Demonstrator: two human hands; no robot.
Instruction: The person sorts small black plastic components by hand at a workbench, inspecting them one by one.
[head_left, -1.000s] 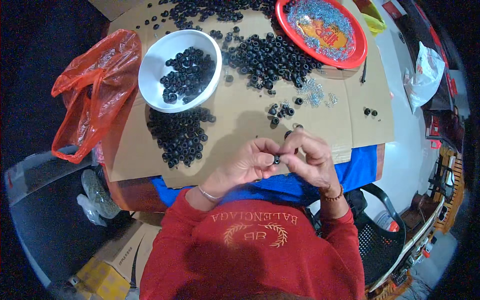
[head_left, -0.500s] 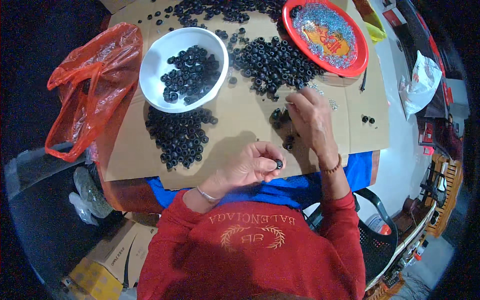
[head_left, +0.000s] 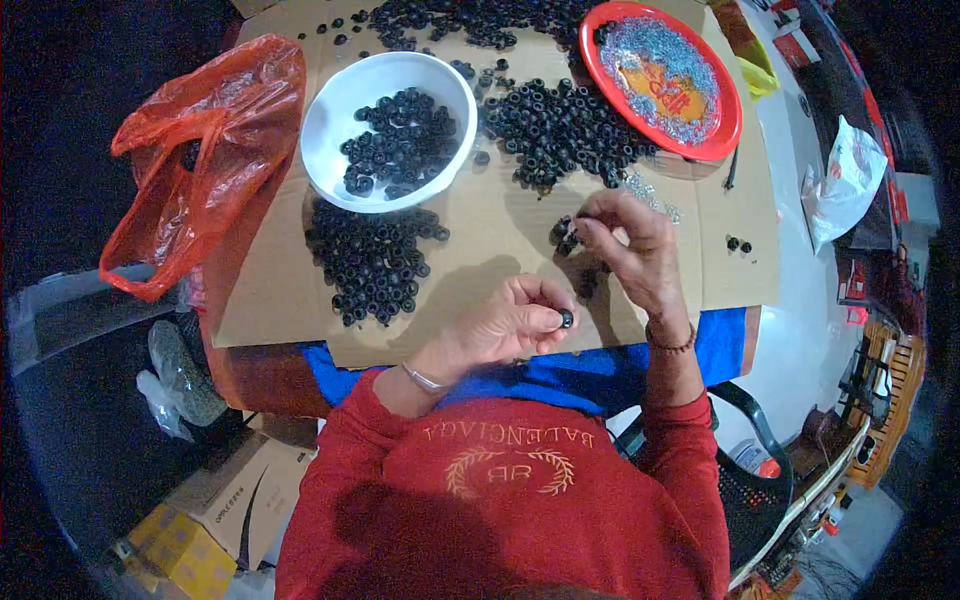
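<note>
Between the thumb and fingers of my left hand [head_left: 505, 322] is a small round black plastic part [head_left: 567, 318] with a hollow end. My right hand [head_left: 640, 250] is bent over a few loose black pieces [head_left: 562, 236] to the right of centre. Its thumb and forefinger are curled toward each other at those pieces, and whatever is between them is too small to make out. Just beyond it lies a big heap of black ring-shaped parts [head_left: 560, 130]. Small clear pieces [head_left: 655, 197] are scattered beside the right knuckles.
A white bowl [head_left: 312, 135] with black parts stands at the left, another black pile [head_left: 370, 265] in front of it. A red plate [head_left: 735, 125] of clear pieces sits far right. A red plastic bag [head_left: 215, 150] lies at the cardboard's [head_left: 470, 240] left edge.
My right hand has drawn slightly back toward me from the clear pieces, its fingers now at the loose black ones. My left hand still grips the black part. The whole view has shifted slightly.
</note>
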